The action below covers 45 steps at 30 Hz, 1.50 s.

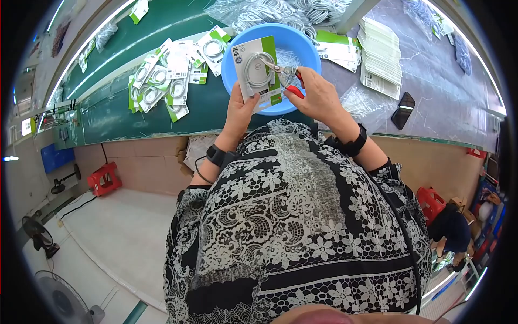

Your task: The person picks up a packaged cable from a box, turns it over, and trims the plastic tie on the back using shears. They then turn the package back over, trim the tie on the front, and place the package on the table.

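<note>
My left hand [240, 112] grips the lower left edge of a white and green packaging card [240, 62]. A coiled white cable [259, 75] is fixed to the card's front. In my right hand [318, 97] are cutting pliers [288, 75] with red handles, fingers wrapped round them. Their tip touches or nearly touches the upper right of the coil; exact contact cannot be told. Card and pliers are both held above a blue basin [309, 51], which has small white strips in it.
Several carded cables [162, 81] lie in a pile on the green table [113, 110] to the left. On the right are a stack of cards [379, 56], a clear plastic bag [367, 108] and a phone [404, 110]. Bundled white cables [270, 16] sit behind the basin.
</note>
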Motion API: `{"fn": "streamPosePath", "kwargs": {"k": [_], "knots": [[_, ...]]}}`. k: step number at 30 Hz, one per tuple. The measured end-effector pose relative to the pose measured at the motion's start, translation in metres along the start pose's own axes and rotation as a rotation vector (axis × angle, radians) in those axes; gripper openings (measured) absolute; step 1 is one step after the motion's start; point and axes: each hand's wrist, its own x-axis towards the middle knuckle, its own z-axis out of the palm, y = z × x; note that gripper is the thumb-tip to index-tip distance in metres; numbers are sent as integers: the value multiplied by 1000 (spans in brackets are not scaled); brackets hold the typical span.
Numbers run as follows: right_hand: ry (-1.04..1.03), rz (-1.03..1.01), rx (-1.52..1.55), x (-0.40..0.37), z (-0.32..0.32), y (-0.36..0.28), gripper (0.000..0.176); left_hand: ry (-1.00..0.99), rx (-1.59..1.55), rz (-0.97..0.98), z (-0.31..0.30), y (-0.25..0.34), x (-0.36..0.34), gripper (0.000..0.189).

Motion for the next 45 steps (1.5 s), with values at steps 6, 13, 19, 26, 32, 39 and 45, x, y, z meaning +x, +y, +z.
{"fn": "streamPosePath", "kwargs": {"k": [6, 13, 19, 26, 32, 39, 45], "knots": [[20, -46, -28, 0, 2, 0, 47, 8, 7, 2, 2, 2, -3, 41], [31, -73, -84, 0, 4, 0, 47, 26, 64, 21, 6, 1, -5, 43], [2, -65, -107, 0, 5, 2, 45, 99, 665, 171, 1, 13, -8, 42], [-111, 83, 164, 0, 16, 18, 39, 127, 770, 256, -3, 14, -7, 43], [27, 15, 601, 30, 49, 29, 38, 62, 795, 182, -1, 15, -13, 43], [68, -24, 672, 44, 56, 15, 38, 14, 776, 136, -6, 22, -21, 42], [17, 59, 744, 46, 69, 15, 35, -3, 759, 106, -8, 33, -33, 41]]}}
